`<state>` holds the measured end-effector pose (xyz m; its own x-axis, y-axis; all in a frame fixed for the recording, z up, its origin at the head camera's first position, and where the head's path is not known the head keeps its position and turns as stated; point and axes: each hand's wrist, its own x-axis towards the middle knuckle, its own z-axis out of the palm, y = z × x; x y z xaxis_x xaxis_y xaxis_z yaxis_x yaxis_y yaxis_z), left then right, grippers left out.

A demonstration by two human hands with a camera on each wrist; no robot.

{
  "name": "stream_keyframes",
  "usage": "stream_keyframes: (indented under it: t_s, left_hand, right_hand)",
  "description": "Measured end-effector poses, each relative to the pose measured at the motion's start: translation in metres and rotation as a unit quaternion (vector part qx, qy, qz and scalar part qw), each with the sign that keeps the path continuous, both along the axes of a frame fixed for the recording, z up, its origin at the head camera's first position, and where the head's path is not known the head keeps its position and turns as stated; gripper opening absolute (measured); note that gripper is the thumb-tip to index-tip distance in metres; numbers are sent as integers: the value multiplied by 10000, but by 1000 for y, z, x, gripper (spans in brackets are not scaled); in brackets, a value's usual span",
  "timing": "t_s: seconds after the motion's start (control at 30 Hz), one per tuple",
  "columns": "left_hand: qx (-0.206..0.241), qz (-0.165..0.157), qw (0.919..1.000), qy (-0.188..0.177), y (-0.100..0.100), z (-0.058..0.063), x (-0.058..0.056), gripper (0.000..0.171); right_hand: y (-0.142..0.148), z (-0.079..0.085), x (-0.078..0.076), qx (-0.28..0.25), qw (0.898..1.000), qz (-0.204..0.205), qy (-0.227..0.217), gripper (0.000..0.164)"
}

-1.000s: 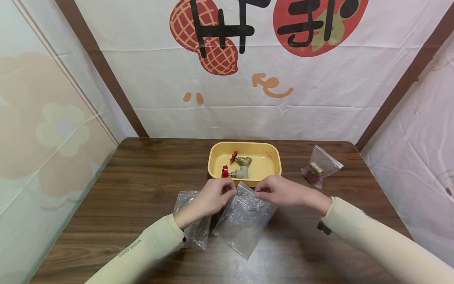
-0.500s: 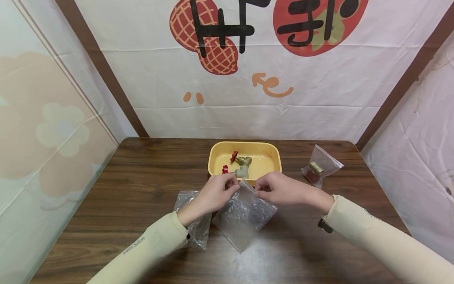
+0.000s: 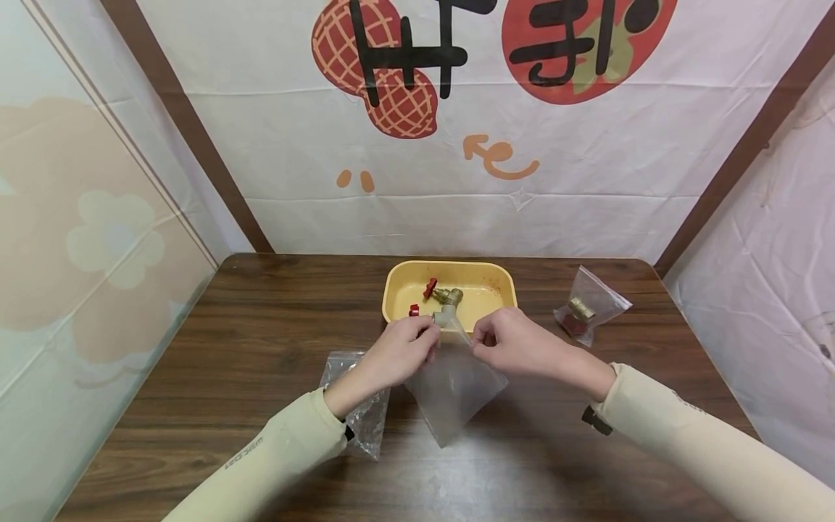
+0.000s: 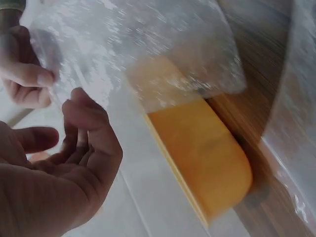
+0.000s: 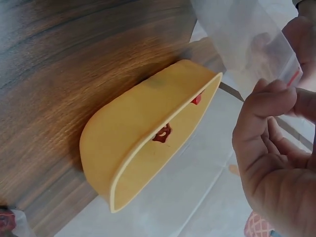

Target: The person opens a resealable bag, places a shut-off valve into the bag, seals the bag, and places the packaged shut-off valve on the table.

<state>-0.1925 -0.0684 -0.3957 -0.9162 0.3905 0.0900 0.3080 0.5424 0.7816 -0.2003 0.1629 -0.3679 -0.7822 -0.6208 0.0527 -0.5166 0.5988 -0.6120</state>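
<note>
In the head view a clear zip bag [image 3: 457, 395] hangs between my hands, in front of the yellow tray [image 3: 499, 301]. My right hand [image 3: 522, 348] pinches its top edge, near the red zip strip [image 5: 295, 76] seen in the right wrist view. My left hand [image 3: 399, 351] is at the bag's other side, its fingers loosely bent. In the left wrist view, a gap shows between the left thumb [image 4: 37, 138] and forefinger. Inside the tray lie valves with red handles [image 3: 430, 288], one brass and one on a grey elbow fitting [image 3: 445, 316].
A second clear bag [image 3: 365, 428] lies flat on the wooden table [image 3: 261, 348], partly under my left forearm. At the right stands a zip bag [image 3: 605, 304] holding a brass fitting [image 3: 581, 309] and something red. A printed cloth [image 3: 313, 225] hangs behind the table.
The held bag has lifted and turned, its bottom corner now higher and its surface smoother. My right hand has risen slightly. The left fingers have shifted beside the bag's top edge.
</note>
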Motion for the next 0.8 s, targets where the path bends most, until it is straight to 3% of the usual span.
stream_keyframes:
  t_s: [0.17,0.37,0.8]
  left_hand:
    - [636,-725,9922,-786,2,7,4,33]
    - [1159,-1041,9727,-1722,5,12,5,32]
    - [1320,-1215,9608,-2115,9,9,3,31]
  right_hand:
    - [-3,4,5,-104,9999,-39,69,21]
    - [-7,7,9,-193,9997,160,-46,20]
    - [-9,4,12,-291,9987,404,62,15]
